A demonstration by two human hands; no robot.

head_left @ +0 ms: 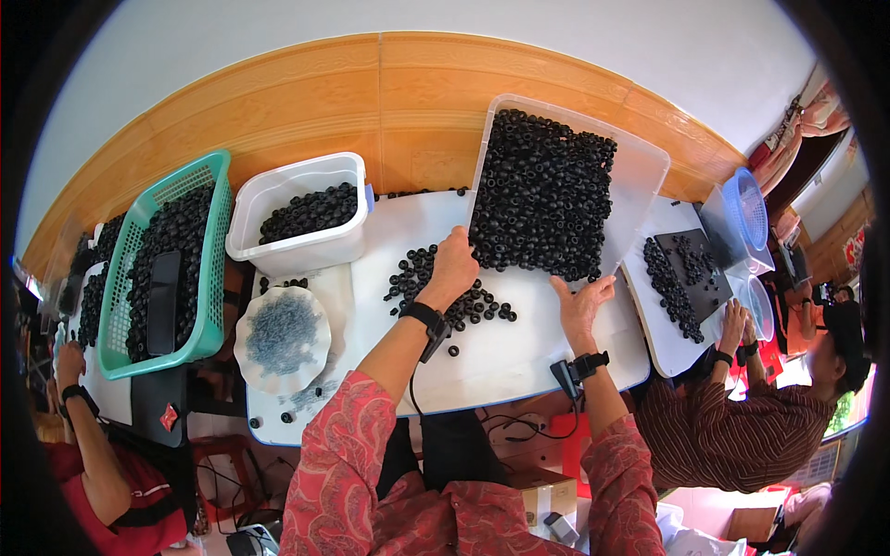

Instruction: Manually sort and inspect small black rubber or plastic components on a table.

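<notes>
A clear plastic bin (640, 171) full of small black rings (542, 190) is tilted over the white table (519, 371), its far side up by the wall. My left hand (452, 267) is closed on the bin's left near corner. At its near edge, my right hand (584, 301) holds on with the thumb apart from the fingers; part of that grip is hidden. A loose pile of black rings (413, 278) lies on the table beside and below my left hand. One single ring (453, 351) sits nearer to me.
Left of me stand a white tub (243, 243) of black rings, a scalloped plate (318, 357) of grey bits and a green basket (219, 278) with rings and a dark phone-like slab (164, 301). Co-workers sit on both sides; the right one's hands (737, 329) are near a dark board (709, 295).
</notes>
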